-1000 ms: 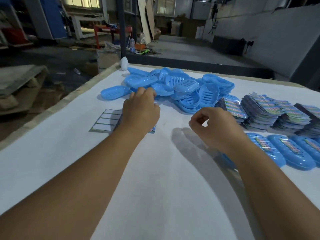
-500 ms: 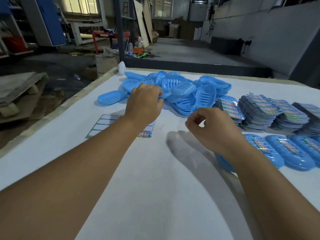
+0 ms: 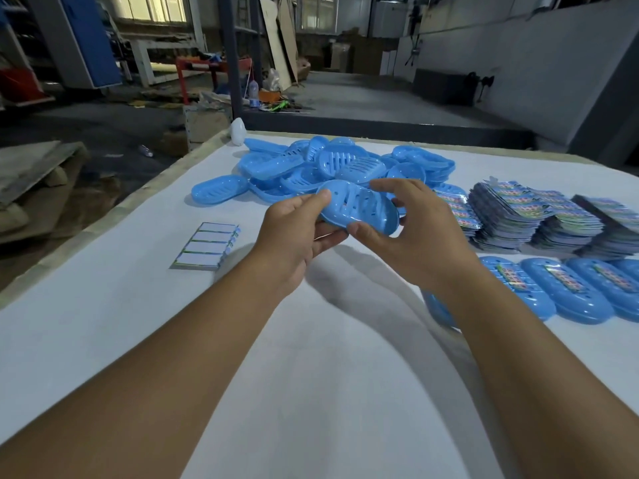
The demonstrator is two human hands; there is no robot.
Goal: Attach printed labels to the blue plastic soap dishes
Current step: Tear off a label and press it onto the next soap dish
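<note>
- Soap dish [image 3: 359, 210], blue slotted plastic, held above the white table [image 3: 311, 375] between both hands
- left hand [image 3: 294, 233] grips its left end, thumb on top (fingers underneath)
- right hand [image 3: 418, 229] grasps the right end, thumb at the near rim
- pile of unlabelled dishes [image 3: 332, 167] behind
- label stacks [image 3: 539, 216] right; labelled dishes [image 3: 570, 288] in a row near them
- sticker sheet [image 3: 207, 245] left

Two hands, the left hand [image 3: 294, 233] and the right hand [image 3: 415, 233], share one soap dish [image 3: 359, 210] at frame centre. The heap of unlabelled dishes [image 3: 332, 167] above is too tangled to count. Three full labelled dishes [image 3: 567, 292] show at right; more are cut off or hidden. One label sheet [image 3: 207, 245] at left; label stacks [image 3: 539, 219], roughly four
</note>
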